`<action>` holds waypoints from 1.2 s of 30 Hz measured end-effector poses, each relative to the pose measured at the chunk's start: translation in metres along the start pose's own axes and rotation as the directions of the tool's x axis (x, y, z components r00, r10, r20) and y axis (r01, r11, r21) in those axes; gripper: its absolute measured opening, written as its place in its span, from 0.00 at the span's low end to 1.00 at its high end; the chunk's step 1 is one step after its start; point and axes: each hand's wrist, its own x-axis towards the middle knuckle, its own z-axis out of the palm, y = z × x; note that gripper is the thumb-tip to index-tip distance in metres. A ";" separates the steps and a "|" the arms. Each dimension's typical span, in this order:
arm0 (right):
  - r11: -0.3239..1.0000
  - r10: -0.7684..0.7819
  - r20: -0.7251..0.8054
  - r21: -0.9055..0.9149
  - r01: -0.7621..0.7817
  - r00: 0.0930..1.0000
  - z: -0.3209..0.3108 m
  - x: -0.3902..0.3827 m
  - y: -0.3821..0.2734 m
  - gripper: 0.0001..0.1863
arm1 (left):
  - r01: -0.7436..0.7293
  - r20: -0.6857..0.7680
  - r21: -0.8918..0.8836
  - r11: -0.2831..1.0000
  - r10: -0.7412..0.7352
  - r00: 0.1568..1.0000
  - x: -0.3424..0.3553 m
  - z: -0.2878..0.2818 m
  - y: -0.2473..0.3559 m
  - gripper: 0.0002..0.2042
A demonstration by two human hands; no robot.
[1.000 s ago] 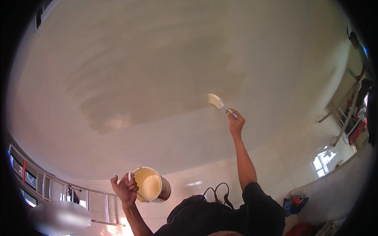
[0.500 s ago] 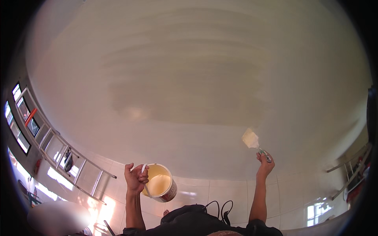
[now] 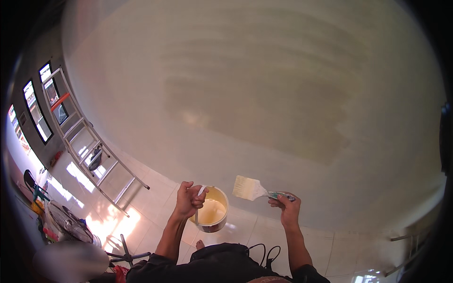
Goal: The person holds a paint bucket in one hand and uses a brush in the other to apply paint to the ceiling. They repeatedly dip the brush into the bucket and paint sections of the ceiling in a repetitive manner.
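Note:
My left hand [image 3: 190, 200] grips the handle of a paint bucket [image 3: 216, 217], which hangs below it with creamy pale-yellow paint inside. To the right, my right hand [image 3: 288, 205] holds a wide paintbrush [image 3: 250, 187] by its handle, bristles pointing left and loaded with pale paint. The brush is beside the bucket, a short way right of its rim, apart from it in the picture. Before me is a large pale wall [image 3: 212, 37] with a darker, streaky patch [image 3: 255, 113] across its upper middle.
An aluminium ladder [image 3: 106, 167] stands at the left near tall windows [image 3: 35, 111]. A fan [image 3: 68, 221], a chair [image 3: 33, 186] and a star-shaped stand base [image 3: 127, 254] are at lower left. Tiled floor [image 3: 245, 231] runs below the wall; metal legs [image 3: 401, 239] show at right.
My right hand has come down from the wall and in toward the bucket, turning the brush to point left. The view has swung left, showing more of the ladder, windows and fan.

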 end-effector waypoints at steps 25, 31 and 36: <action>0.704 -0.050 0.083 -0.704 0.094 0.995 0.081 -0.035 0.044 0.09 | 0.188 0.354 0.091 0.978 -0.209 0.912 0.025 0.024 0.002 0.34; 0.321 -0.084 0.221 -0.917 0.237 0.972 0.105 -0.032 0.063 0.12 | 0.192 0.379 0.126 0.973 -0.227 0.897 0.026 0.019 0.003 0.34; 0.147 0.058 0.237 -0.963 0.226 0.970 0.108 -0.021 0.075 0.13 | 0.211 0.396 0.140 0.967 -0.250 0.883 0.027 0.024 0.003 0.35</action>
